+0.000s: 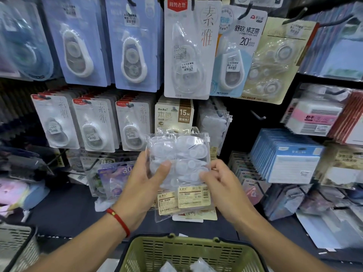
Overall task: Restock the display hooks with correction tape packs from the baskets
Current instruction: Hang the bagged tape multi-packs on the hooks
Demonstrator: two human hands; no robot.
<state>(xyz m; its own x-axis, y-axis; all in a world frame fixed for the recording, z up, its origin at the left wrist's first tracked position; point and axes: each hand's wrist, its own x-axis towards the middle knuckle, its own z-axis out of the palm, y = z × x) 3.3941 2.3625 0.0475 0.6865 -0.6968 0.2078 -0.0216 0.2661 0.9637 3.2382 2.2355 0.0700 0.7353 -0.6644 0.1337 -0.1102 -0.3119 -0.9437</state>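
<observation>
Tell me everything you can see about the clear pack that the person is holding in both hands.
The clear pack is a soft transparent plastic bag holding several white, rounded correction tapes, stacked in rows. A white zip slider shows at its top right corner. It is held roughly upright, slightly tilted, in front of the display hooks and above the green basket. The left hand grips its left edge, thumb on the front; the right hand pinches its lower right side. Its bottom overlaps beige labelled packs behind.

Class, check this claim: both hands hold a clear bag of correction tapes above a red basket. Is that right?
Not quite. The head view shows the left hand and right hand holding the clear bag of correction tapes, but the basket below is green, not red.
</observation>
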